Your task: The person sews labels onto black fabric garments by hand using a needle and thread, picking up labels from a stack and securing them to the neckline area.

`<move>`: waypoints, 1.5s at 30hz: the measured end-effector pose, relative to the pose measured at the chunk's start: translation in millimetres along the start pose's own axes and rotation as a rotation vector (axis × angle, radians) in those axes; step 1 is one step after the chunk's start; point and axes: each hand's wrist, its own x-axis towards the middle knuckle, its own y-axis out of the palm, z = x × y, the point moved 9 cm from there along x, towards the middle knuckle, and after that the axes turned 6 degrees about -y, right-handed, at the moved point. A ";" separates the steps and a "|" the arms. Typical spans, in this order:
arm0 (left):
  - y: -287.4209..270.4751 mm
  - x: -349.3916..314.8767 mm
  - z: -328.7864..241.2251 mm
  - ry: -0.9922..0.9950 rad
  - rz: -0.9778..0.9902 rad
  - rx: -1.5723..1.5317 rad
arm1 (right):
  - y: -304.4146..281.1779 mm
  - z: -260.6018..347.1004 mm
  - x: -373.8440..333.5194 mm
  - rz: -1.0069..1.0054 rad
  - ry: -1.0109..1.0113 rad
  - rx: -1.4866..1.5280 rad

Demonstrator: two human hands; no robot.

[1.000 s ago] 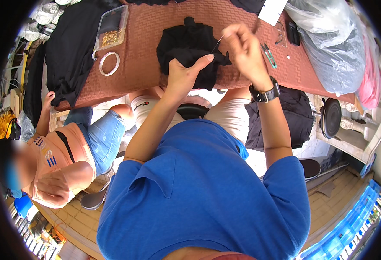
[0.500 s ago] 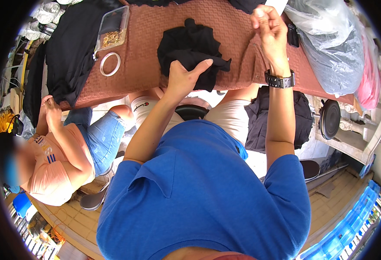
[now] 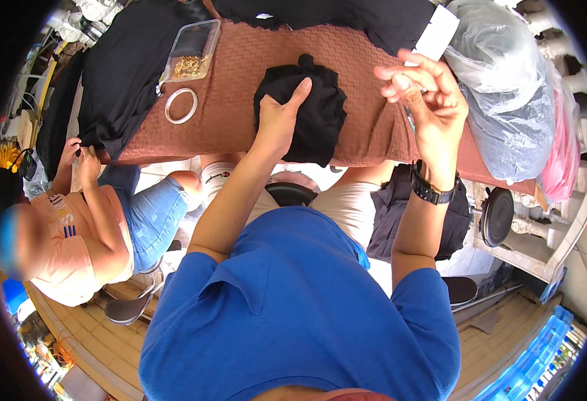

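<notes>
A bunched piece of black cloth [image 3: 317, 117] lies near the front of the brown-covered table. My left hand [image 3: 280, 120] grips its left side, thumb on top and the other fingers tucked out of sight. Off to the right and above the tabletop, my right hand [image 3: 434, 100] is raised, with thumb and forefinger brought together and the other fingers loosely curled. Whatever sits in that pinch is too small to make out. A dark watch [image 3: 434, 188] circles my right wrist.
Left of the cloth are a clear plastic box [image 3: 192, 67] with small gold-coloured pieces and a white ring [image 3: 180, 105]. Black fabric [image 3: 333, 17] lies along the back. Stuffed plastic bags [image 3: 507, 100] crowd the right. A co-worker [image 3: 93, 220] sits at left, handling black fabric.
My right hand has come down and nearer from its high position, turning as it moved. My left thumb has shifted up over the cloth, whose raised fold now lies flatter.
</notes>
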 end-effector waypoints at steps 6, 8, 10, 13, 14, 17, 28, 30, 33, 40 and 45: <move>4.5 -4.2 -5.7 -0.013 0.027 -0.094 | 17.9 -13.3 -5.1 -0.009 -0.052 -0.100; 8.1 -7.6 -9.4 0.000 0.042 -0.124 | 27.5 -27.5 -10.1 -0.013 -0.019 -0.165; 9.4 -8.7 -8.8 -0.050 0.049 -0.193 | 35.7 -34.0 -13.0 -0.003 -0.029 -0.270; 11.2 -15.4 -12.8 -0.120 0.048 -0.278 | 47.8 -29.9 -12.7 0.000 -0.066 -0.470; 11.8 -18.9 -14.1 -0.143 0.047 -0.303 | 50.4 -28.4 -13.2 -0.007 -0.076 -0.522; 17.3 -27.2 -22.0 -0.128 0.080 -0.306 | 56.5 -24.9 -12.9 -0.005 -0.172 -0.559; 14.3 -31.6 -25.5 -0.027 0.098 -0.166 | 72.1 -13.5 -14.9 0.029 -0.265 -0.638; 14.6 -32.0 -25.8 -0.015 0.102 -0.160 | 71.9 -13.5 -15.2 0.029 -0.260 -0.633; 14.9 -32.8 -26.1 -0.011 0.098 -0.164 | 72.1 -14.2 -15.0 0.030 -0.264 -0.640; 8.7 -30.9 -20.2 -0.006 0.053 -0.181 | 72.9 -13.1 -15.4 0.055 -0.258 -0.646; 14.3 -35.2 -29.4 0.069 -0.009 -0.155 | 70.4 -15.4 -15.7 0.059 -0.240 -0.635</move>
